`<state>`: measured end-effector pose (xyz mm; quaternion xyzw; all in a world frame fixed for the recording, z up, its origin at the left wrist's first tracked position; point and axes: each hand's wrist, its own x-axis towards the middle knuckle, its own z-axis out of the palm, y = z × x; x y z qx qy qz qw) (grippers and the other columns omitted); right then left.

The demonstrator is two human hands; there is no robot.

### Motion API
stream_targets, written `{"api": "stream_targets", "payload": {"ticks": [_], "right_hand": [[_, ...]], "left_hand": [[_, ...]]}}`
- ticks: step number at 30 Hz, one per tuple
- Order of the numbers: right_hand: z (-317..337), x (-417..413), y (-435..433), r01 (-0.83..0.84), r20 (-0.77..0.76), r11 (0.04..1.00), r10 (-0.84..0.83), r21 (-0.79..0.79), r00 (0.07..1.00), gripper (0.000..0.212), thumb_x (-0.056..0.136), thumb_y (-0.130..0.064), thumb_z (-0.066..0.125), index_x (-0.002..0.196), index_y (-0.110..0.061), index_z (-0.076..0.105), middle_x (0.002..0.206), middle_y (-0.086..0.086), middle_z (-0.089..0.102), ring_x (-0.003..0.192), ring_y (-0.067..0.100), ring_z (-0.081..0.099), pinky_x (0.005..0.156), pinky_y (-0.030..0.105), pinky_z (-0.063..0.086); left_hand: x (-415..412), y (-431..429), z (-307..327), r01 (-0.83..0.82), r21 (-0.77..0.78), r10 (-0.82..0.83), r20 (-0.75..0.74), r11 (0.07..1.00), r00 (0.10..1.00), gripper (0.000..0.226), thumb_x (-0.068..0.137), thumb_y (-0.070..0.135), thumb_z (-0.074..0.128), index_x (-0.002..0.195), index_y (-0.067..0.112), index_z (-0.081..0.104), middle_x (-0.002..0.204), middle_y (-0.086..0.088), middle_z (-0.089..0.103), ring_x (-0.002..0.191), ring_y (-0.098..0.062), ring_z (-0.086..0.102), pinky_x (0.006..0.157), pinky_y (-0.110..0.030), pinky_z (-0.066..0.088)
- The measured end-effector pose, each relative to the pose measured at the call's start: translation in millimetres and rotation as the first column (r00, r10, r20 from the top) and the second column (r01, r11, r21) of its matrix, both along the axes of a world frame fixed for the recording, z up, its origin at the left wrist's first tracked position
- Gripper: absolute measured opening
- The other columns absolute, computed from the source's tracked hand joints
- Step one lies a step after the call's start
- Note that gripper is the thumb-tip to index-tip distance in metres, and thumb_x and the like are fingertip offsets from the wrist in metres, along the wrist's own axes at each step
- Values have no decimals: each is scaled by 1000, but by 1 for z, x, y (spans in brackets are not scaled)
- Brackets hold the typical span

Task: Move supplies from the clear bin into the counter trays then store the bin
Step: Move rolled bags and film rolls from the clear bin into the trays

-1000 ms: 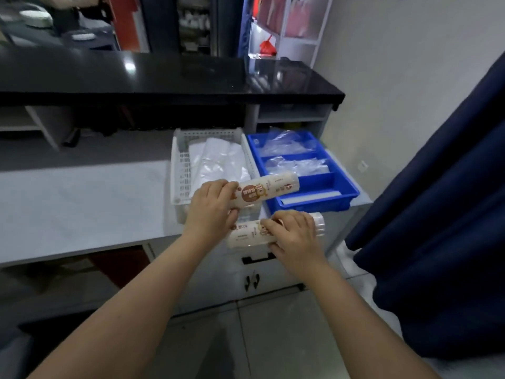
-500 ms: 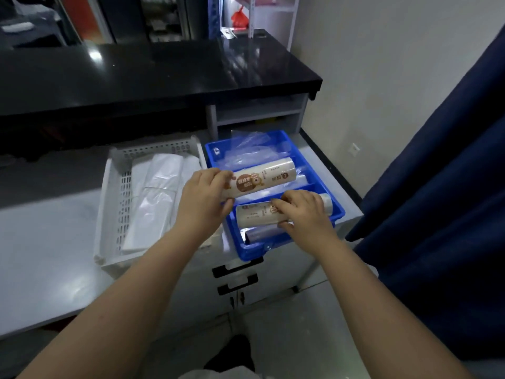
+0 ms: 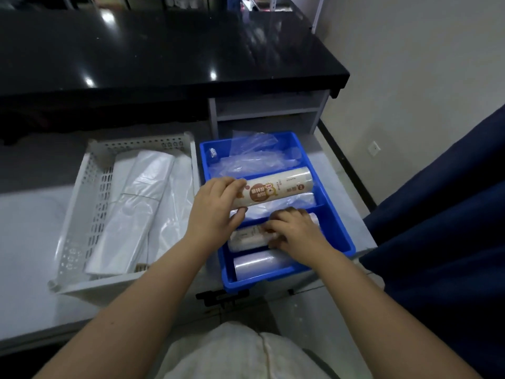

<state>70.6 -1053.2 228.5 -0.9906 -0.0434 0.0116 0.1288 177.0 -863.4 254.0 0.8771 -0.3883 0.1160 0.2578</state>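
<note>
My left hand (image 3: 216,207) grips a white roll with a brown label (image 3: 276,190), holding it level above the middle compartment of the blue tray (image 3: 340,228). My right hand (image 3: 293,232) presses a second white roll (image 3: 247,237) down into the tray's front compartment, next to a clear film roll (image 3: 259,262) lying there. Clear plastic bags (image 3: 254,154) fill the tray's back compartment. The clear bin is not in view.
A white perforated basket (image 3: 79,212) with folded white plastic bags (image 3: 136,212) stands left of the blue tray on the grey counter (image 3: 30,233). Behind rises a black glossy counter top (image 3: 164,50). A dark blue curtain (image 3: 442,228) hangs at the right.
Both hands carried the two rolls forward over the blue tray. The right hand's roll has gone down into the front compartment; the left roll now hovers over the middle one.
</note>
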Motion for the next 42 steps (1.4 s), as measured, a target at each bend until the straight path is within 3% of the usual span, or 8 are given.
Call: {"api": "stream_targets", "payload": {"ticks": [7, 12, 17, 23, 31, 36, 40, 42], "right_hand": [[3, 12, -3, -324, 75, 945, 320, 47, 945, 22, 86, -21, 66, 107, -16, 69, 111, 5, 63, 104, 28, 51, 90, 45, 39], [-1, 25, 28, -617, -70, 787, 615, -3, 785, 39, 90, -36, 59, 129, -36, 55, 131, 0, 49, 117, 24, 38, 98, 43, 34], [-9, 24, 25, -641, -98, 763, 634, -77, 767, 40, 91, -40, 55, 130, -44, 47, 144, -2, 32, 130, 28, 23, 108, 50, 22], [-3, 24, 17, -617, -96, 782, 610, -90, 787, 38, 87, -39, 59, 124, -31, 54, 139, 2, 43, 123, 26, 37, 104, 45, 33], [-11, 16, -5, -573, -175, 813, 552, -106, 816, 53, 87, -42, 58, 134, -49, 33, 155, -3, 21, 131, 27, 22, 109, 48, 23], [-2, 15, -1, -567, -180, 814, 543, -127, 820, 55, 84, -39, 60, 131, -46, 33, 151, 0, 28, 130, 29, 27, 109, 48, 25], [19, 11, -6, -546, -155, 827, 527, -134, 836, 51, 84, -43, 51, 131, -41, 32, 144, 1, 40, 126, 27, 35, 108, 48, 25], [26, 8, -11, -501, -140, 857, 485, -120, 863, 54, 81, -46, 59, 128, -39, 33, 138, -1, 45, 122, 26, 40, 107, 46, 27]], "left_hand": [[-32, 0, -3, -209, 11, 209, -8, 978, 978, 53, 73, 15, 77, 122, 4, 60, 116, -15, 61, 103, -32, 56, 88, -40, 44], [-44, 14, -2, -351, 52, 350, 23, 935, 936, 51, 71, 12, 76, 119, 3, 61, 114, -17, 61, 101, -34, 57, 84, -46, 49], [-62, 29, -5, -453, 53, 450, 63, 890, 891, 51, 74, 17, 74, 122, 8, 60, 116, -12, 59, 104, -31, 53, 86, -47, 47], [-72, 39, -7, -475, 25, 472, 78, 879, 878, 51, 74, 18, 76, 122, 9, 60, 116, -10, 60, 105, -29, 52, 88, -44, 46], [-75, 39, -6, -473, 22, 470, 85, 881, 879, 53, 73, 18, 76, 122, 10, 58, 116, -9, 60, 106, -26, 49, 90, -42, 44], [-79, 30, -1, -469, 13, 466, 88, 883, 880, 52, 75, 20, 74, 123, 11, 58, 117, -8, 60, 108, -26, 50, 93, -44, 44], [-82, 25, 4, -459, -13, 459, 82, 888, 885, 52, 75, 21, 73, 124, 12, 56, 118, -7, 59, 108, -26, 51, 93, -42, 45], [-82, 24, 6, -455, -24, 456, 89, 890, 886, 53, 76, 21, 73, 125, 12, 56, 119, -7, 59, 108, -26, 51, 92, -42, 45]]}}
